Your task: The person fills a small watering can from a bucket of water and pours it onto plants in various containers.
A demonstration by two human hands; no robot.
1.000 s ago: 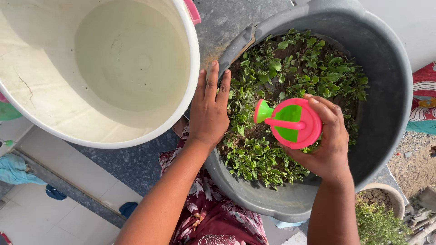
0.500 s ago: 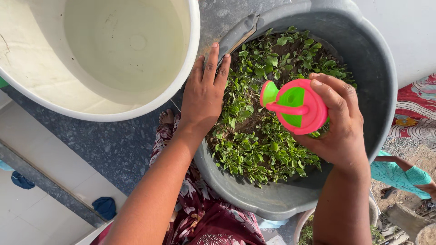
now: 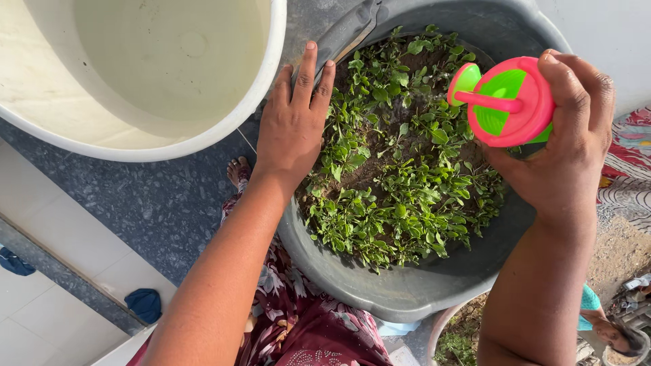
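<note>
Now the right hand (image 3: 566,146) wraps its fingers around a pink-and-green toy watering can (image 3: 505,102) above the grey tub (image 3: 407,291) of seedlings (image 3: 400,163); the left hand (image 3: 291,129) rests flat, fingers together, on the tub's rim.

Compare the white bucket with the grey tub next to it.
The white bucket holds only pale water, while the grey tub is packed with soil and small green plants. The bucket's rim is untouched; the left hand rests flat on the tub's rim. The right hand holds a pink-and-green watering can over the tub. Both are round, open-topped containers, standing side by side.
</note>
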